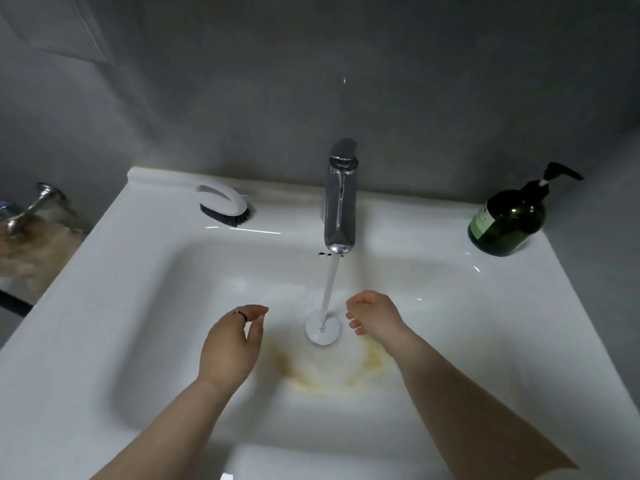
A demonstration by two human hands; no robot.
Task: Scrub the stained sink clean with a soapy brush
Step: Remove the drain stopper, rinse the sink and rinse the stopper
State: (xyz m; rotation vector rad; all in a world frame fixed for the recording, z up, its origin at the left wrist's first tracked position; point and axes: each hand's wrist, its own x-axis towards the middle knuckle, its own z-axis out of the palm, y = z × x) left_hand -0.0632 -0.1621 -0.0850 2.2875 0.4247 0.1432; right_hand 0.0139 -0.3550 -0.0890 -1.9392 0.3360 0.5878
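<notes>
My left hand (230,341) and right hand (374,320) hover over the sink (104,306) basin, fingers loosely curled, holding nothing. Yellow stain (311,379) below the drain plug (322,329); tap (340,199) runs onto the plug. Brush (223,201) on the back-left ledge, soap bottle (507,220) back-right.

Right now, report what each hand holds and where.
Nothing. The left hand and right hand hang empty over the white ceramic sink; the white-handled dark-bristled scrub brush lies untouched on its rim.
</notes>
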